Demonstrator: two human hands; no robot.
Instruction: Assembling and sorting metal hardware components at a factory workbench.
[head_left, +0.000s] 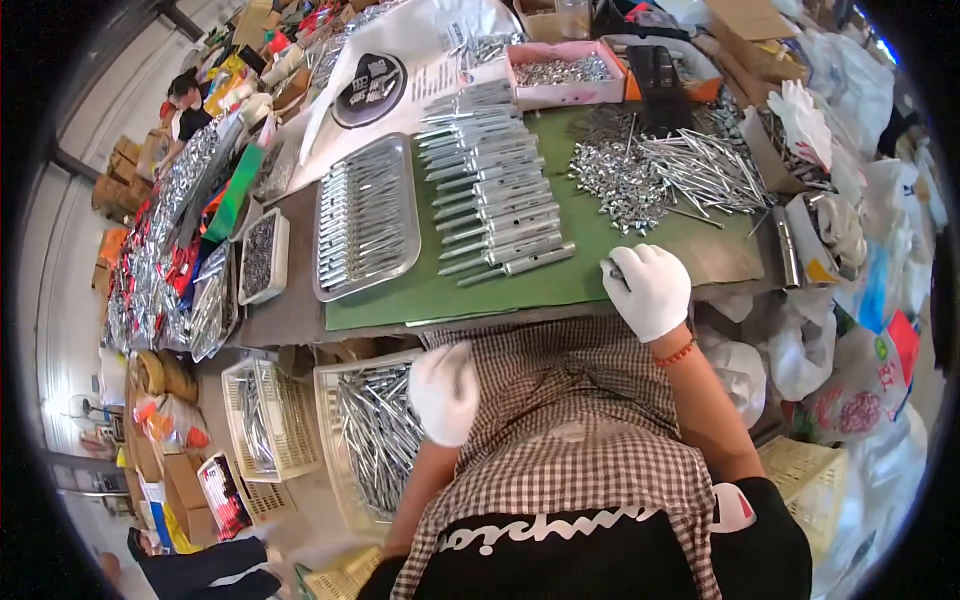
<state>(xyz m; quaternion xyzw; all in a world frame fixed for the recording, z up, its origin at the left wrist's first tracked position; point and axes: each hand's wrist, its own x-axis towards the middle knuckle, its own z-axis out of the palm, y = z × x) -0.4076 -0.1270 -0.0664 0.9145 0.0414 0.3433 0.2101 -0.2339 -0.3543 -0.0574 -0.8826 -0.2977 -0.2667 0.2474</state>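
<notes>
My right hand point(650, 292), in a white glove, is over the front edge of the green work mat point(590, 280), its fingers curled closed. A small dark bit shows at its thumb, too little to name. My left hand point(445, 395), also gloved, is smeared by motion beside a cream basket point(335, 440) of long metal rods point(378, 435). Its fingers cannot be made out. On the mat lies a column of silver tubular metal parts with pointed ends point(500, 215). To their left, a metal tray point(412, 230) bears rows of similar thin parts point(362, 215).
Right of the column are heaps of small metal fittings point(610, 175) and long pins point(705, 170). A pink box point(515, 85) of small parts stands behind, a white bin point(243, 280) at left. Plastic bags point(865, 390) crowd the right. A person point(190, 110) is at the far left.
</notes>
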